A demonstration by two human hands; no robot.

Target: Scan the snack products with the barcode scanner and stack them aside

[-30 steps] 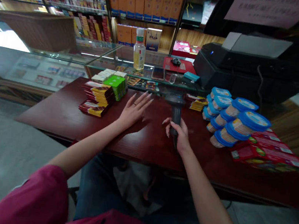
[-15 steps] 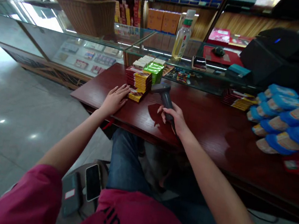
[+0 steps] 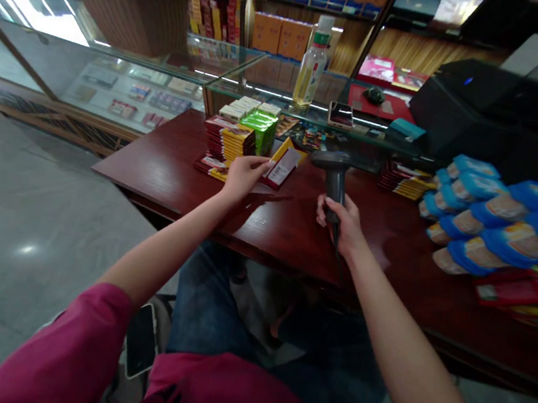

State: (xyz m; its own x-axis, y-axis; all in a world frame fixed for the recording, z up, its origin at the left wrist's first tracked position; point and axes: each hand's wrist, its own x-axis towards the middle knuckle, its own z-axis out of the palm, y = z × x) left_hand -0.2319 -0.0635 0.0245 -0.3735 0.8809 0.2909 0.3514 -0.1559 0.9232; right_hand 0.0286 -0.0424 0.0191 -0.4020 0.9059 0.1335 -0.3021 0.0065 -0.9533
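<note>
My left hand (image 3: 245,174) pinches the edge of a flat yellow-and-dark-red packet (image 3: 285,165), raised off the desk with a pale label side showing. Just behind and left of that hand stands a stack of like packets (image 3: 230,142), beside green packs (image 3: 260,129) and small white boxes (image 3: 243,109). A dark handheld barcode scanner (image 3: 335,183) is upright in my right hand (image 3: 341,220), which is wrapped round its handle. Its head is to the right of the packet, apart from it.
On the dark red wooden desk (image 3: 265,228) are another packet pile (image 3: 406,180) and blue-lidded tubs (image 3: 504,216) at right. Behind it, a glass counter bears a bottle (image 3: 312,66), a phone (image 3: 341,115) and a wicker basket (image 3: 130,12). Another phone (image 3: 141,341) lies beside my leg.
My left hand has gone from lying on the stack to holding one packet, lifted to the right. My right hand has moved the scanner rightward and turned it more upright.
</note>
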